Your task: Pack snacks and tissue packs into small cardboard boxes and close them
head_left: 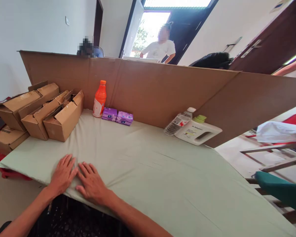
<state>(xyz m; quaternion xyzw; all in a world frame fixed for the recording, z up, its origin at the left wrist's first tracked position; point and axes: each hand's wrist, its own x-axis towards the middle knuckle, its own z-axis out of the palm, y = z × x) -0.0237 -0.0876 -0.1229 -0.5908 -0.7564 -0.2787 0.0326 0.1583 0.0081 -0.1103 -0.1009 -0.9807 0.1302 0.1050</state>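
My left hand (pixel 62 174) and my right hand (pixel 92 184) lie flat, side by side, on the pale green cloth (pixel 162 171) near the table's front edge. Fingers of both are stretched out and hold nothing. Farther back stand an orange bottle (pixel 99 98), two purple packets (pixel 117 116), a clear water bottle (pixel 179 121) lying tilted and a white detergent jug (pixel 198 131) on its side.
Several cardboard boxes (pixel 39 110) sit at the left. A tall cardboard wall (pixel 162 89) runs along the table's back. A person in a white shirt (pixel 160 47) stands at the far doorway. Chairs and a teal seat (pixel 281 187) are at the right.
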